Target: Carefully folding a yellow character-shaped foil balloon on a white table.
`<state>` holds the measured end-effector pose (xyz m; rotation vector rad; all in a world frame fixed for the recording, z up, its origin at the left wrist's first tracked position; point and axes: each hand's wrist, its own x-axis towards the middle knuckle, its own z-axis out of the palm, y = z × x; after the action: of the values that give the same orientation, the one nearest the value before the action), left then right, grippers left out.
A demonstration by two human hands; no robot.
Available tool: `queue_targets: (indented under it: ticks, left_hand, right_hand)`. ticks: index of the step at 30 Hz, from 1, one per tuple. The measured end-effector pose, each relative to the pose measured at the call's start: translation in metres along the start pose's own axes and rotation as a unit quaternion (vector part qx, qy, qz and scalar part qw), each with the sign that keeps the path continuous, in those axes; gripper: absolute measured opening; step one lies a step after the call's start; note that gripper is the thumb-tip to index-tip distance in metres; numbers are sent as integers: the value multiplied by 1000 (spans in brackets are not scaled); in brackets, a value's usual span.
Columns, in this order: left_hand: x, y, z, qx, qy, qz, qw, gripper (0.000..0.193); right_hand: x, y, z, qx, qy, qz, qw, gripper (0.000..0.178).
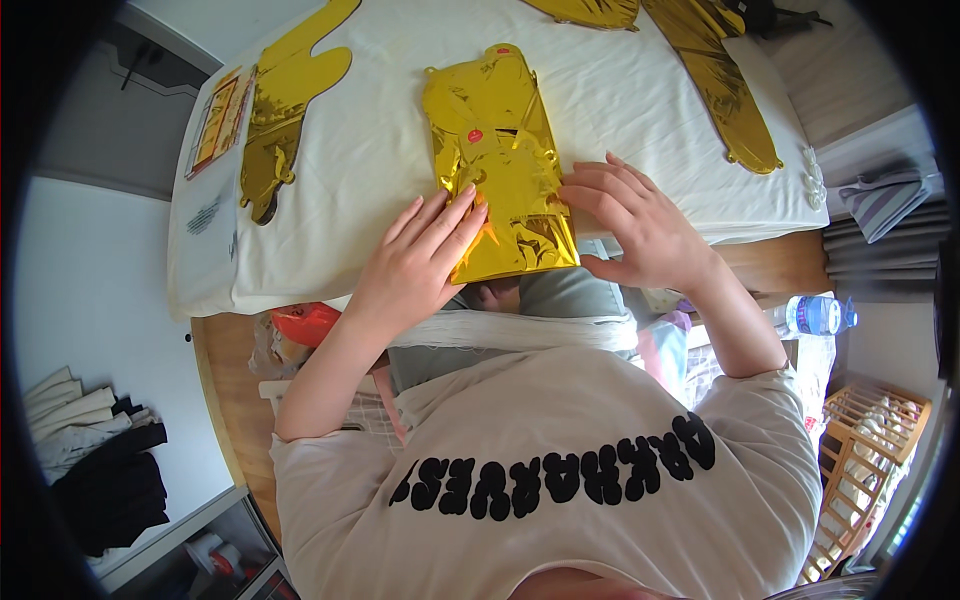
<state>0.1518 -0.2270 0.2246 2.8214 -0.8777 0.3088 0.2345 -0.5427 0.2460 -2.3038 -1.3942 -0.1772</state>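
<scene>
A flat, folded gold foil balloon [495, 110] lies in front of me, its near end at the edge of the white-covered surface. Two small red round spots show on it. My left hand [425, 245] rests on its near left part with the fingers stretched out. At the balloon's right edge is my right hand [640, 225], fingers extended and slightly bent, thumb apart near the lower right corner. The fingertips of that hand touch or nearly touch the foil. Neither hand grips anything that I can see.
More flat gold foil balloons lie around: one at the left [275, 120], a long one at the right [715, 85]. A flat red-and-gold packet [218, 120] sits by the left edge. At the right are a water bottle [820, 315] and a wooden rack [865, 460].
</scene>
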Motion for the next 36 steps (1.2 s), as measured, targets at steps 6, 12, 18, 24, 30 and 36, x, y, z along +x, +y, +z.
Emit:
queue_targets:
  ticks: [6, 12, 18, 24, 30, 36]
  left_hand:
    - [-1, -2, 3, 22, 5, 3, 1000, 77]
    - [1, -2, 3, -20, 34, 1, 999, 76]
    - [2, -4, 3, -25, 44, 1, 999, 70]
    - [1, -3, 4, 10, 25, 0, 1000, 58]
    - [0, -2, 2, 43, 25, 16, 999, 52]
    - [3, -6, 0, 9, 12, 39, 999, 57]
  right_hand:
    - [13, -6, 11, -46, 34, 10, 998, 82]
    - [18, -6, 13, -37, 7, 12, 999, 76]
    - [19, -2, 12, -12, -8, 20, 1000, 66]
    - [21, 1, 12, -18, 5, -3, 1000, 63]
    - [22, -1, 11, -26, -15, -1, 1000, 63]
    - [24, -2, 10, -35, -4, -21, 999, 65]
